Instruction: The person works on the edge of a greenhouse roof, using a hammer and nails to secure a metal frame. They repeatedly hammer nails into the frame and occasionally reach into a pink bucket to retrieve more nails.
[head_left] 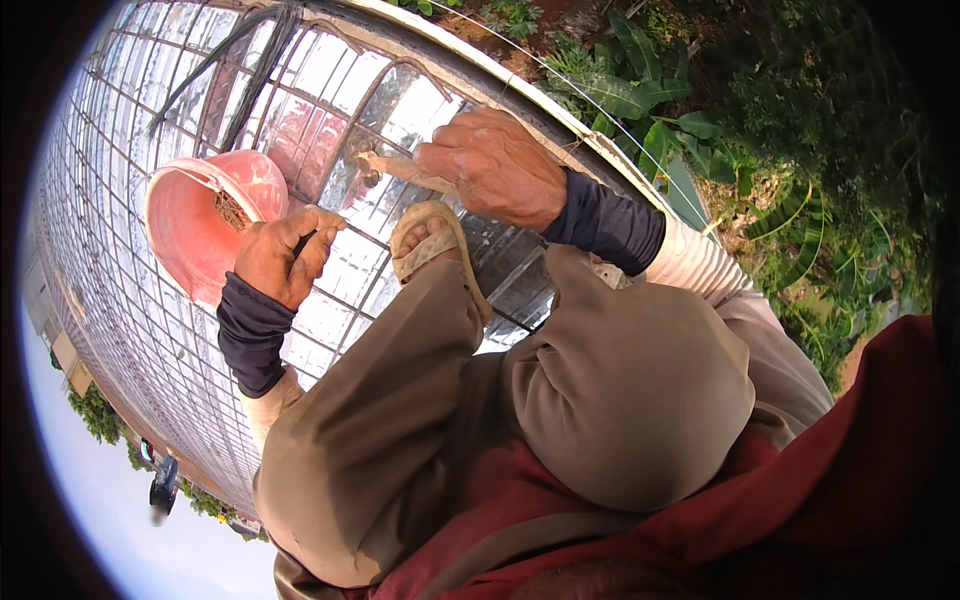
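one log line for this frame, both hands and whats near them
left hand: shut on small dark item, by pink bucket | right hand: shut on pale stick | sandalled foot on steel grid

Hands (285, 255) (495, 165), pink bucket (195, 225), greenhouse roof (130, 180)

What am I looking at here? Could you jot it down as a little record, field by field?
Place: outdoors, on a grid of metal bars over shiny sheeting, green plants along the edge
Posture: crouched, knees drawn up, sandalled foot on the bars
Left hand: closed around a small dark thing, too hidden to name, beside a pink bucket
Right hand: gripping a pale wooden handle at the bars
Sleeves: dark cuffs on both wrists
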